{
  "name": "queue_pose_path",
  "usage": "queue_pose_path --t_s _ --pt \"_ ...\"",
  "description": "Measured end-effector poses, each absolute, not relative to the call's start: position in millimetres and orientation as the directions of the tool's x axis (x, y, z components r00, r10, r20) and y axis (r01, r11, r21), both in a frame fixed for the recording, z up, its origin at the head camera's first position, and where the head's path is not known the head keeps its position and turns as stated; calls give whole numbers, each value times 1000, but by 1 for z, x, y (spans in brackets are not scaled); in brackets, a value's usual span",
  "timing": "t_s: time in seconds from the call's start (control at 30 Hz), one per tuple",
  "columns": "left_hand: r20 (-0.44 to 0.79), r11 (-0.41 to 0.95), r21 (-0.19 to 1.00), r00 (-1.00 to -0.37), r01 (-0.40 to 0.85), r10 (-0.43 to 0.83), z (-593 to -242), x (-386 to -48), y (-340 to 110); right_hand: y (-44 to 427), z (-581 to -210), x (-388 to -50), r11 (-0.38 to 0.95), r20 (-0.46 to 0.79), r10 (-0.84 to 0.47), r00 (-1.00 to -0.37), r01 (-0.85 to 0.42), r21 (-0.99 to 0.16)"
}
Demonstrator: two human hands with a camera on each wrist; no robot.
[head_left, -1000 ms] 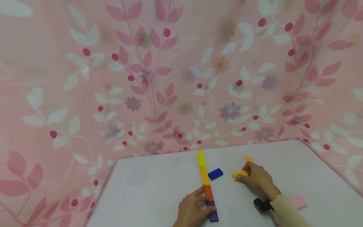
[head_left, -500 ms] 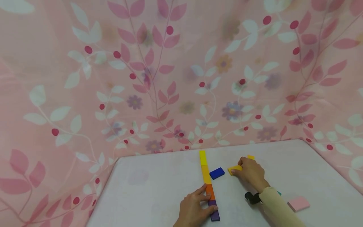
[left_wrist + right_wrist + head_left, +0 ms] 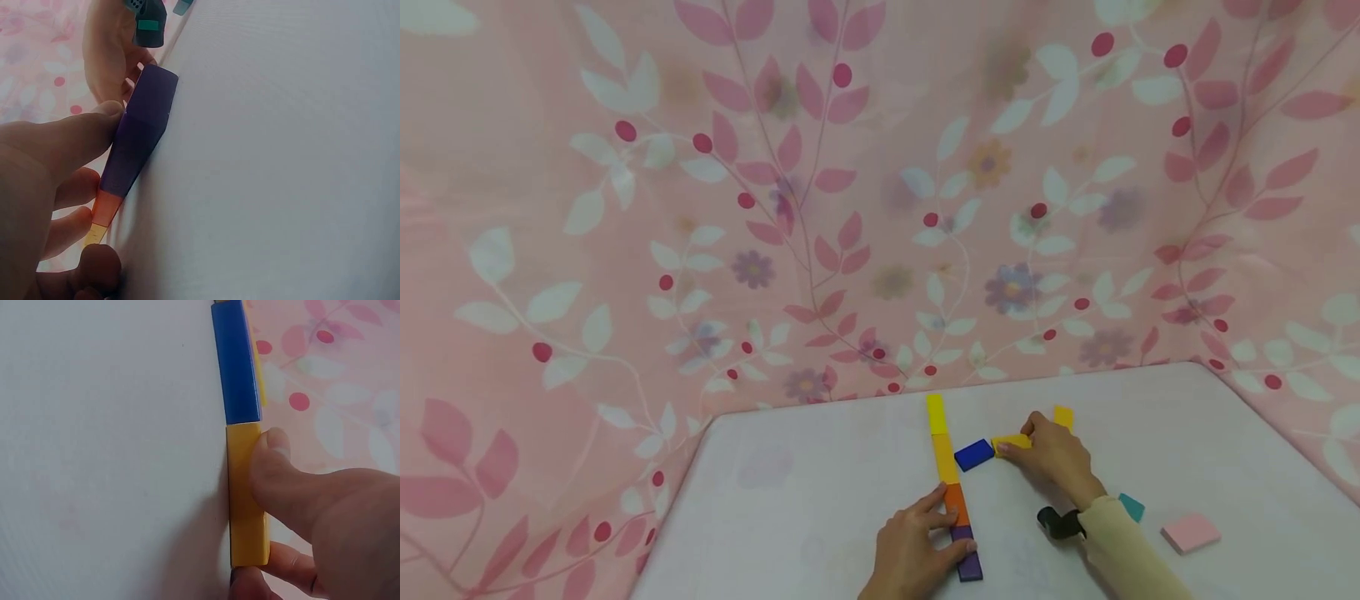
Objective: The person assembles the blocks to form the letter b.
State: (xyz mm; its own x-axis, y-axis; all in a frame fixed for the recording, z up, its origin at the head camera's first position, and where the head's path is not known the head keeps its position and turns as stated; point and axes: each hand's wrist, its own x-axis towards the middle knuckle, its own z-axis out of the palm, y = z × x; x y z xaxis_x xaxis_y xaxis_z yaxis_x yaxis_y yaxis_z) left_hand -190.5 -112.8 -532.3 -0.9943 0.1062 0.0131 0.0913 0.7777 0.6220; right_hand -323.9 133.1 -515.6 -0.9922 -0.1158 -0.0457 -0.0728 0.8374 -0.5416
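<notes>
A row of blocks runs down the table: a bright yellow block (image 3: 936, 414), a deeper yellow block (image 3: 946, 458), an orange block (image 3: 957, 505) and purple blocks (image 3: 970, 567) (image 3: 150, 94). My left hand (image 3: 912, 550) (image 3: 37, 169) rests along the row, its relaxed fingers and thumb touching the orange and purple blocks. My right hand (image 3: 1058, 458) (image 3: 331, 512) pinches a yellow block (image 3: 1010, 445) (image 3: 247, 494) between thumb and fingers. That block's end meets a blue block (image 3: 974, 455) (image 3: 237, 362), whose other end lies at the row's right side.
Behind my right hand lies another yellow block (image 3: 1063, 416). A teal piece (image 3: 1131, 507) and a pink block (image 3: 1191, 532) are to the right of my sleeve. Floral cloth (image 3: 850, 208) hangs behind the white table (image 3: 760, 517).
My right hand has moved left with the yellow block, closing the gap to the blue block. The teal piece has come into fuller view. My left hand has stayed at the row.
</notes>
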Motion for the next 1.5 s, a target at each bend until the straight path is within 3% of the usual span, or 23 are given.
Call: queue_pose_path --t_s 1.13,1.5 --pt "43 792 601 -994 108 103 -532 -187 -115 130 -522 -317 816 -20 -156 -988 -118 -566" --pt "10 783 618 -997 70 81 -531 -189 -112 158 -510 -311 691 -33 -322 -946 -211 -692"
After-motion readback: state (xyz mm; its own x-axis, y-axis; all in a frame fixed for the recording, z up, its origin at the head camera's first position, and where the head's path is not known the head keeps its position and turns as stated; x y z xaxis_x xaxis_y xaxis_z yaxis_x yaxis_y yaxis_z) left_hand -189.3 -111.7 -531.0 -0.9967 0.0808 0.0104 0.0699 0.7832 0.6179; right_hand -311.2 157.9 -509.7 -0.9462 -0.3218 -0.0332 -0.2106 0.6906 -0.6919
